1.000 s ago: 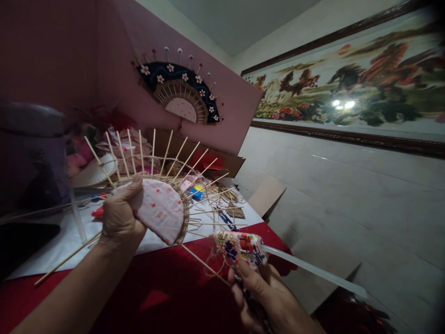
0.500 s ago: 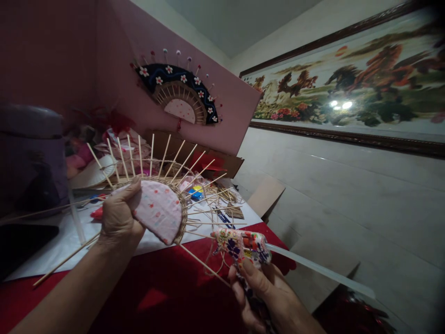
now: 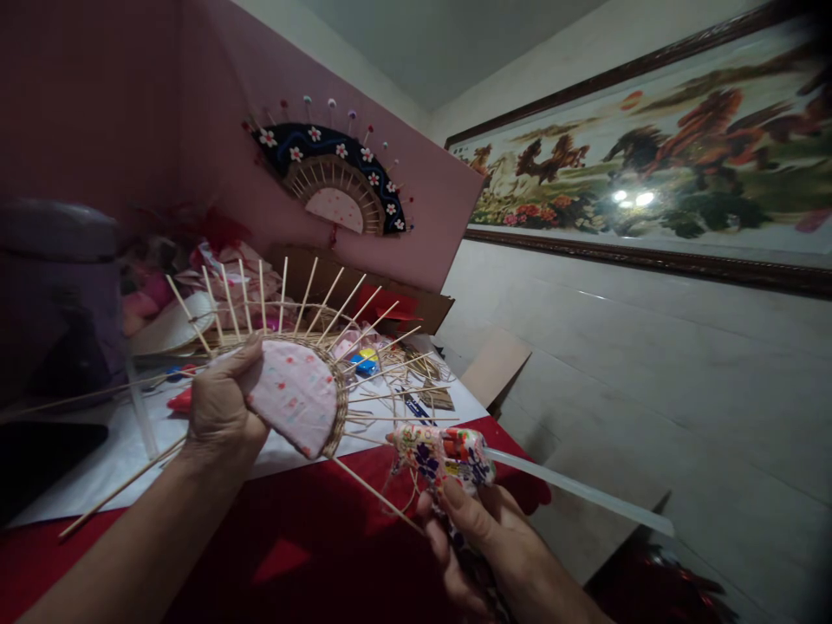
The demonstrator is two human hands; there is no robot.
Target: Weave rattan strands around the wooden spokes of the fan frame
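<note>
My left hand [image 3: 227, 407] grips a half-round fan frame by its left side, thumb over the front. Pink floral cloth [image 3: 295, 394] covers the middle of this fan frame, a woven cord band [image 3: 339, 407] edges it, and thin wooden sticks [image 3: 334, 299] radiate outward. My right hand [image 3: 490, 537] is closed round the handle of a hot glue gun [image 3: 442, 455] wrapped in floral print. Its nozzle points left, close to the fan's lower right sticks. A long translucent glue stick [image 3: 578, 485] juts from its back end.
A white sheet [image 3: 260, 468] and red cloth [image 3: 312, 537] cover the table. Behind the fan lie a blue and yellow packet [image 3: 365, 360], a utility knife [image 3: 414, 406] and loose cord. A finished dark fan [image 3: 338, 165] hangs on the pink panel. A dark tablet-like object [image 3: 52, 464] lies left.
My right hand and the glue gun have shifted slightly left, bringing the nozzle nearer the fan. The fan in my left hand has barely moved.
</note>
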